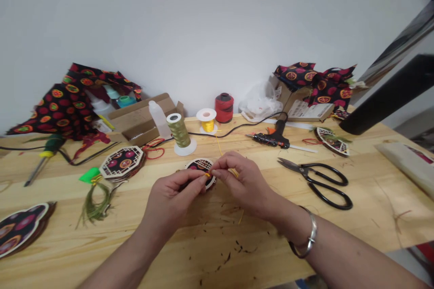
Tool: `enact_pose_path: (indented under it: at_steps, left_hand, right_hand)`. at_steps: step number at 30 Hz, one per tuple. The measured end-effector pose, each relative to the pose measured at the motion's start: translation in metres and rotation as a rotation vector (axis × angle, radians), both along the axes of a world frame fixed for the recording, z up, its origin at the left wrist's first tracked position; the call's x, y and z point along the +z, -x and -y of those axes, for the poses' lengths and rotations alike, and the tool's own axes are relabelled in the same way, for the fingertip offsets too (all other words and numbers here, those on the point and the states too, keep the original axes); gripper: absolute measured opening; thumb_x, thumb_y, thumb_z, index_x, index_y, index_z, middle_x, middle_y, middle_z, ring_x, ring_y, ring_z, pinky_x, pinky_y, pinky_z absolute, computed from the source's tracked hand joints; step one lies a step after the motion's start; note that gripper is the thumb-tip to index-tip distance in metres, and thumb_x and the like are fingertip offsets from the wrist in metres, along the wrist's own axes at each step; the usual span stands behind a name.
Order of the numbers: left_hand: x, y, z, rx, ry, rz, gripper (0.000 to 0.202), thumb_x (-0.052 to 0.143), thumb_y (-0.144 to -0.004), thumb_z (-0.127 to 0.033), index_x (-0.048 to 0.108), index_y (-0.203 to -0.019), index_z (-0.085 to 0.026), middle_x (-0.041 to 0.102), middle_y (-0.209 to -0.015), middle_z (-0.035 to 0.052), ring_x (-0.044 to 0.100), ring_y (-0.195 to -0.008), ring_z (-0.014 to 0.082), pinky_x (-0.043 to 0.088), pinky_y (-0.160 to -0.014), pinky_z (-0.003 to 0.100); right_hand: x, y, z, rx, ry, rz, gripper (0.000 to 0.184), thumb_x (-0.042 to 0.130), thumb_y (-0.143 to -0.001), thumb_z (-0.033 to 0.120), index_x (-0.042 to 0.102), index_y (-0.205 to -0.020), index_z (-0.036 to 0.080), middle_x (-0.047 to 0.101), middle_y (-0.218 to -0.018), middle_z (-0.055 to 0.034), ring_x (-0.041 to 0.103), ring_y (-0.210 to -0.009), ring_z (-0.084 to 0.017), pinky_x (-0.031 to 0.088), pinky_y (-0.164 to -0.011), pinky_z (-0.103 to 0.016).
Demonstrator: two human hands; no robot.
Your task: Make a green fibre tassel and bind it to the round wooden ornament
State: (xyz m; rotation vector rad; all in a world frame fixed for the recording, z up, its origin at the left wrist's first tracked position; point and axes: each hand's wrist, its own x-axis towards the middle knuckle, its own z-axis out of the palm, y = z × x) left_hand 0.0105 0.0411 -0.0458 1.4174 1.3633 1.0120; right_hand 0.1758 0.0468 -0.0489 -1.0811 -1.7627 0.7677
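Observation:
My left hand [178, 192] and my right hand [242, 183] meet over the middle of the table, both closed in a pinch. Between the fingertips is a small loop or knot of yellow cord [208, 174]. The cord runs back toward a white spool of yellow cord [207, 125], and a loose end shows below my right hand. Just behind the fingers lies a round wooden-framed ornament [200, 163] with dark patterned fabric, partly covered by my hands. Whether the cord is attached to it cannot be made out.
Black-handled scissors [315, 178] and a glue gun [274, 137] lie on the right. Behind stand a green thread cone [179, 133] and a red spool [224, 108]. An octagonal ornament [122, 162], a green tassel [95, 201] and a screwdriver [44, 158] lie left.

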Motion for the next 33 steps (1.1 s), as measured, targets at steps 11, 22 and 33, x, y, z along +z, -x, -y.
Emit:
enact_pose_path:
  at_steps: [11, 22, 33]
  left_hand:
    - [0.0012, -0.0005, 0.0004, -0.008, 0.035, 0.059, 0.008, 0.067, -0.068, -0.024, 0.074, -0.067, -0.02, 0.067, -0.058, -0.0016, 0.057, -0.059, 0.0126, 0.044, -0.058, 0.021]
    - [-0.0005, 0.0005, 0.0001, -0.069, -0.123, -0.094, 0.009, 0.064, -0.071, -0.024, 0.073, -0.07, -0.021, 0.068, -0.059, -0.0024, 0.059, -0.057, 0.0129, 0.046, -0.055, 0.021]
    - [-0.0064, 0.0024, 0.0011, -0.108, -0.381, -0.256, 0.013, 0.061, -0.075, -0.017, 0.073, -0.079, -0.023, 0.071, -0.067, -0.0026, 0.062, -0.06, 0.0126, 0.047, -0.057, 0.021]
  right_hand:
    - [-0.0003, -0.0005, -0.0003, 0.019, 0.015, -0.007, 0.008, 0.06, -0.079, 0.009, 0.063, -0.074, 0.016, 0.061, -0.075, -0.0008, 0.055, -0.074, -0.013, 0.044, -0.071, -0.026]
    - [-0.0026, -0.0018, -0.0006, 0.022, 0.004, 0.026, 0.008, 0.061, -0.078, 0.011, 0.063, -0.074, 0.017, 0.061, -0.075, -0.0004, 0.055, -0.074, -0.013, 0.044, -0.071, -0.027]
    - [-0.0009, -0.0017, -0.0016, 0.021, 0.005, 0.038, 0.009, 0.064, -0.075, 0.008, 0.065, -0.074, 0.017, 0.06, -0.072, 0.0, 0.055, -0.072, -0.013, 0.043, -0.069, -0.026]
